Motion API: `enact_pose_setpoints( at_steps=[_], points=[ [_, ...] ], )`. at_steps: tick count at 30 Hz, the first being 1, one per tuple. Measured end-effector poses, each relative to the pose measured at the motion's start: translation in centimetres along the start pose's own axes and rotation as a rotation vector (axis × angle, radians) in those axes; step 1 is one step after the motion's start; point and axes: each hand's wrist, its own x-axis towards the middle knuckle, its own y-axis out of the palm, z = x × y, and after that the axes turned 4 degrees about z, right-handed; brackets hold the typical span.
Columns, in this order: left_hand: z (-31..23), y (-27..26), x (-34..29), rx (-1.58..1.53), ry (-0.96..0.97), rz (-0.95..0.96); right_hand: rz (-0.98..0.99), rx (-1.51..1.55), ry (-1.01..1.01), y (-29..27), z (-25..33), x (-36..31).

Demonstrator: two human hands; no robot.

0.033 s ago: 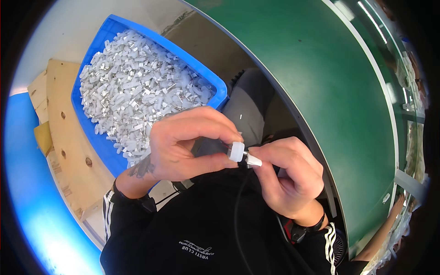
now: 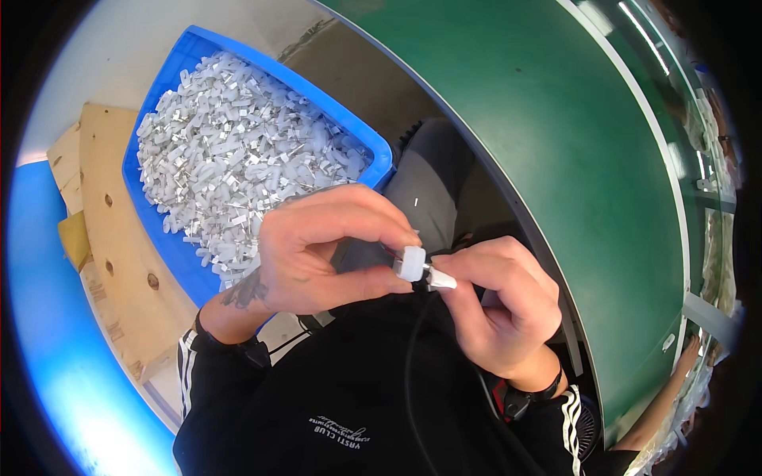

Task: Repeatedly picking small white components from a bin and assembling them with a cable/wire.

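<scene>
My left hand [image 2: 337, 246] pinches a small translucent white plastic part [image 2: 412, 263] between thumb and forefinger, in front of my chest. A short shiny metal bit [image 2: 427, 270] shows at the part's right side. Just right of it, the thumb and forefinger of my right hand [image 2: 508, 301] grip a white tapered piece [image 2: 441, 279]. Whether the two pieces are joined or only touching, I cannot tell. A blue bin [image 2: 381, 151] beyond my left hand is heaped with similar small white plastic and metal parts [image 2: 238, 151].
A green-topped table [image 2: 548, 143] with a pale edge curves along the right. Wooden boards [image 2: 119, 206] lie left of the bin, beside a bright blue surface [image 2: 40, 262]. Another person's forearm [image 2: 663, 404] reaches in at lower right. A black cable [image 2: 409, 381] hangs across my shirt.
</scene>
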Motion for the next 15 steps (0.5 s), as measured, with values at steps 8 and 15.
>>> enact_pose_setpoints(
  at_steps=[8, 15],
  points=[
    [-1.4, 0.5, 1.5, 0.283, -0.045, 0.037, -0.044, 0.173, 0.083, -1.3, -1.4, -2.1],
    [-1.0, 2.1, 2.6, 0.416, 0.193, 0.04, -0.128, 0.328, 0.155, -1.0, -2.5, -3.6]
  ],
)
